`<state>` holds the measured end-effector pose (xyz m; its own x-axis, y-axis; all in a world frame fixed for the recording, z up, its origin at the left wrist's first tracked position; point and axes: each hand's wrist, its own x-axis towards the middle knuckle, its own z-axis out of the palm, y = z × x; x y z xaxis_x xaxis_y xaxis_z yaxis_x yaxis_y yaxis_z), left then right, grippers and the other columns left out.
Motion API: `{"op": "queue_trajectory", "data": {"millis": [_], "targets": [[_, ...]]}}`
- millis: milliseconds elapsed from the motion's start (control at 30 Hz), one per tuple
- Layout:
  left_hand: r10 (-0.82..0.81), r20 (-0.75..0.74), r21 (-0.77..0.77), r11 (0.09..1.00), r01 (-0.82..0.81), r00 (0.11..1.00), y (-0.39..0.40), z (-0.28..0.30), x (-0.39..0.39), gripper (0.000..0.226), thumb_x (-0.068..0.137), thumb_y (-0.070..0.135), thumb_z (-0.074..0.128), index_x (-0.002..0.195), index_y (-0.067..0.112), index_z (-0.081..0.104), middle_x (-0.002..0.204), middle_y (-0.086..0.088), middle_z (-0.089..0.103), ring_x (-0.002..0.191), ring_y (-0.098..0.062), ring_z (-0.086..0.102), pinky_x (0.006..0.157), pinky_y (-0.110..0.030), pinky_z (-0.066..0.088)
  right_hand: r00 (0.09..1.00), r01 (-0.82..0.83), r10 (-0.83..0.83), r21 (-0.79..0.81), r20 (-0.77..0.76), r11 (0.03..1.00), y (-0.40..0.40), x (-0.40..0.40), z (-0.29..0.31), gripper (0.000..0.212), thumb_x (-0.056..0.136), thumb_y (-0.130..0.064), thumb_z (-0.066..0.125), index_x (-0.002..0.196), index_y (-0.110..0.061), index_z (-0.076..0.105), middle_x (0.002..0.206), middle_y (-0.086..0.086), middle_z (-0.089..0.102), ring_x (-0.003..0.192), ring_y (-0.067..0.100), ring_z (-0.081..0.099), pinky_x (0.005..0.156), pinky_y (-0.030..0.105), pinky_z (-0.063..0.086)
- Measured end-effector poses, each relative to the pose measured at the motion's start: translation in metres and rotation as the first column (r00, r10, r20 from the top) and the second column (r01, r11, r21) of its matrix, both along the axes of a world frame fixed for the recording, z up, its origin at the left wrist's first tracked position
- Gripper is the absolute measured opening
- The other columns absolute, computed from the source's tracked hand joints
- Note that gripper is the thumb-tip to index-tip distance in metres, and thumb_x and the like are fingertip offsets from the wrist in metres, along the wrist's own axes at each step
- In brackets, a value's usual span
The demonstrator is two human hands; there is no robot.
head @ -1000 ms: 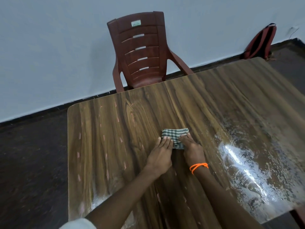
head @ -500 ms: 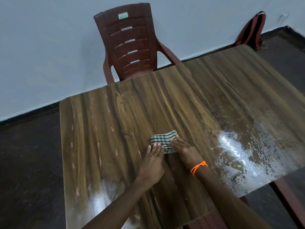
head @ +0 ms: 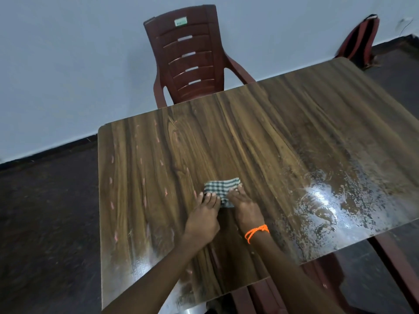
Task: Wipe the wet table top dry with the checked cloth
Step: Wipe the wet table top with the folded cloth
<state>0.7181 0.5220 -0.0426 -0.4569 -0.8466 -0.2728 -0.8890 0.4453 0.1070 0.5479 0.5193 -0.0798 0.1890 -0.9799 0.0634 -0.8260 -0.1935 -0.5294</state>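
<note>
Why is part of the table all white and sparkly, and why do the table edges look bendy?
In the head view, the white patch is light glaring off water on the table top, right of the checked cloth; a fainter sheen shows at the near left; the edges bend because the lens is wide-angle; the room looks dim.

Under my hands the woven checked cloth (head: 221,188) looks matt. The table top (head: 260,143) is glossy wood-grain laminate, wet-speckled right of the cloth. Beyond it, a smooth moulded plastic chair (head: 188,57).
</note>
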Motion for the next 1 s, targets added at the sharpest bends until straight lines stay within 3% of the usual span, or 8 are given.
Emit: {"op": "queue_trajectory", "data": {"millis": [67, 167, 233, 367, 500, 700, 900, 1000], "targets": [[-0.016, -0.026, 0.028, 0.999, 0.017, 1.0, 0.03, -0.005, -0.002, 0.078, 0.073, 0.024, 0.026, 0.146, 0.001, 0.04, 0.15, -0.017, 0.044, 0.142, -0.03, 0.035, 0.122, -0.045, 0.004, 0.999, -0.04, 0.04, 0.003, 0.022, 0.999, 0.025, -0.009, -0.001, 0.049, 0.068, 0.005, 0.06, 0.114, -0.008, 0.067, 0.124, 0.008, 0.063, 0.128, 0.034, 0.046, 0.086, 0.04, 0.054], [0.009, -0.052, 0.079, 0.997, -0.005, 0.999, 0.063, -0.006, -0.02, 0.081, 0.073, 0.026, 0.021, 0.149, 0.003, 0.036, 0.155, -0.015, 0.037, 0.146, -0.029, 0.027, 0.121, -0.05, 0.015, 0.999, -0.028, 0.028, -0.008, 0.033, 1.0, 0.053, -0.031, -0.002, 0.044, 0.079, -0.01, 0.042, 0.114, -0.012, 0.067, 0.126, 0.004, 0.062, 0.13, 0.027, 0.044, 0.092, 0.036, 0.051], [0.029, -0.048, 0.052, 0.998, -0.026, 0.998, 0.069, -0.002, -0.037, 0.077, 0.075, 0.026, 0.022, 0.147, 0.004, 0.041, 0.153, -0.014, 0.04, 0.145, -0.029, 0.03, 0.12, -0.05, 0.017, 0.999, 0.031, -0.03, -0.016, 0.036, 0.999, 0.058, -0.046, -0.002, 0.041, 0.081, -0.007, 0.045, 0.114, -0.015, 0.068, 0.125, 0.002, 0.063, 0.13, 0.023, 0.045, 0.091, 0.035, 0.052], [0.029, -0.013, -0.068, 0.997, -0.03, 0.999, 0.048, 0.009, -0.051, 0.078, 0.076, 0.03, 0.058, 0.148, 0.006, 0.04, 0.154, -0.013, 0.039, 0.145, -0.025, 0.031, 0.119, -0.043, 0.009, 0.988, 0.141, -0.141, -0.004, 0.066, 0.99, 0.041, -0.049, 0.003, 0.04, 0.077, 0.001, 0.057, 0.112, -0.014, 0.069, 0.122, 0.006, 0.065, 0.126, 0.029, 0.049, 0.089, 0.042, 0.053], [-0.018, 0.02, 0.037, 0.999, 0.017, 1.0, 0.04, 0.003, -0.043, 0.077, 0.085, 0.02, 0.046, 0.154, 0.001, 0.017, 0.162, -0.015, 0.016, 0.151, -0.027, 0.009, 0.123, -0.042, -0.002, 0.989, 0.135, -0.136, 0.016, 0.056, 0.991, 0.036, -0.031, 0.006, 0.04, 0.074, -0.003, 0.053, 0.109, -0.008, 0.07, 0.119, 0.01, 0.066, 0.123, 0.037, 0.05, 0.085, 0.045, 0.055], [-0.003, -0.031, 0.08, 0.997, 0.005, 1.0, 0.085, -0.003, -0.024, 0.076, 0.079, 0.022, 0.034, 0.152, 0.002, 0.028, 0.159, -0.016, 0.027, 0.15, -0.03, 0.015, 0.123, -0.045, 0.003, 1.0, 0.001, -0.001, -0.005, 0.016, 1.0, 0.081, -0.028, 0.003, 0.05, 0.081, -0.014, 0.031, 0.114, -0.011, 0.068, 0.127, 0.006, 0.062, 0.128, 0.032, 0.046, 0.082, 0.037, 0.054], [-0.068, -0.092, 0.12, 0.99, 0.079, 0.993, 0.131, -0.011, -0.048, 0.074, 0.076, 0.029, 0.027, 0.143, 0.003, 0.047, 0.15, -0.017, 0.044, 0.144, -0.03, 0.033, 0.119, -0.048, 0.019, 0.999, 0.024, -0.024, -0.018, 0.029, 1.0, 0.131, -0.063, 0.003, 0.043, 0.081, -0.006, 0.041, 0.112, -0.013, 0.069, 0.125, 0.003, 0.063, 0.129, 0.026, 0.046, 0.091, 0.035, 0.051], [-0.055, -0.123, 0.053, 0.997, 0.062, 0.991, 0.122, -0.003, -0.065, 0.07, 0.084, 0.022, 0.038, 0.15, 0.001, 0.033, 0.158, -0.018, 0.028, 0.149, -0.029, 0.018, 0.121, -0.043, 0.003, 0.988, 0.15, -0.15, -0.012, 0.039, 0.989, 0.127, -0.069, 0.007, 0.042, 0.074, 0.009, 0.062, 0.108, -0.013, 0.07, 0.12, 0.006, 0.066, 0.124, 0.029, 0.051, 0.087, 0.039, 0.054]]}}
